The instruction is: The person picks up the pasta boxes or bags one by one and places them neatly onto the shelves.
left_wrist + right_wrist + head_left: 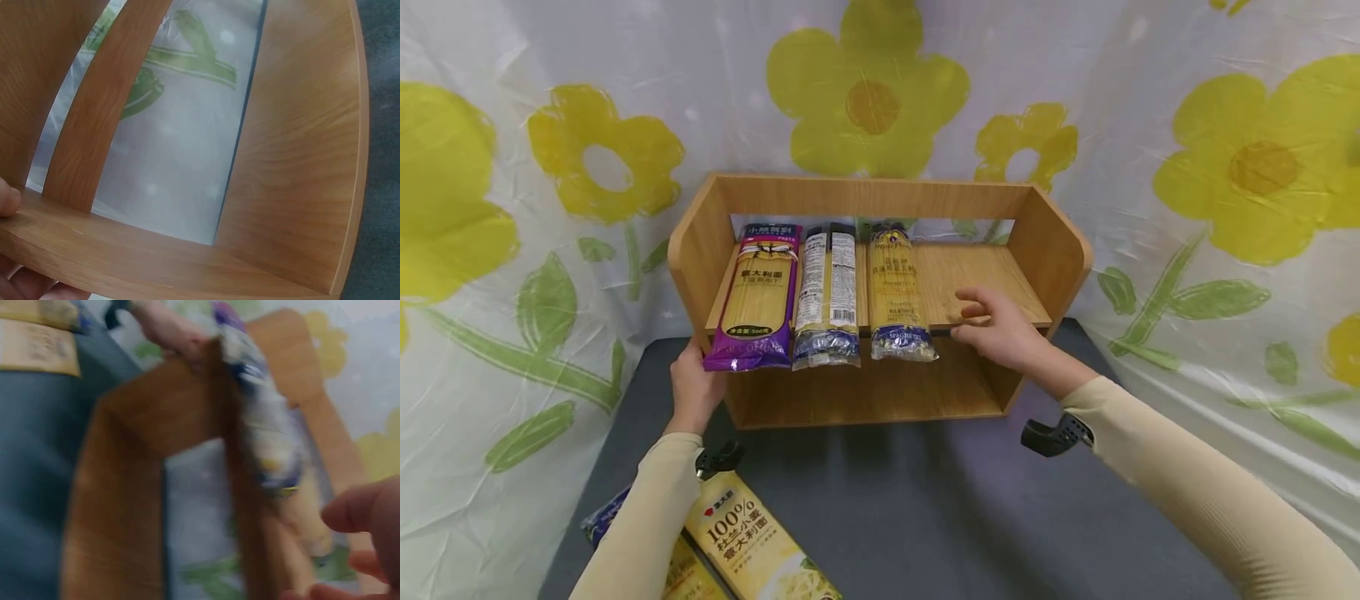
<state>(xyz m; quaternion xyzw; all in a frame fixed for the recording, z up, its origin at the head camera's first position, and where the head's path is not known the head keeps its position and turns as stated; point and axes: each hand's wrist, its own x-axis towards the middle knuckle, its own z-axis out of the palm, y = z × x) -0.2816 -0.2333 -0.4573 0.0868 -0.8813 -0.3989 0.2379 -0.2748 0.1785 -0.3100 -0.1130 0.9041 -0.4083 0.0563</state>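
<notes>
A two-level wooden shelf rack (pixel 865 402) stands at the back of the table. My left hand (pixel 695 387) grips its left side panel, with the thumb (pixel 7 199) on the inner side and fingers (pixel 37 286) round the other. On the upper board lie a purple spaghetti pack (pixel 754 304), a clear-and-white pasta pack (pixel 827 296) and a yellow spaghetti pack (pixel 895 287), lower ends jutting over the front edge. Right of the yellow pack, my right hand (pixel 1000 332) hovers at the upper board, fingers loosely bent, holding nothing. Motion blurs the right wrist view.
At the front left of the dark table (pixel 910 508), a yellow pasta box (pixel 748 533) lies beside another yellow pack (pixel 688 575), partly hidden by my left sleeve. Flower-printed curtains (pixel 647 50) hang behind and on both sides.
</notes>
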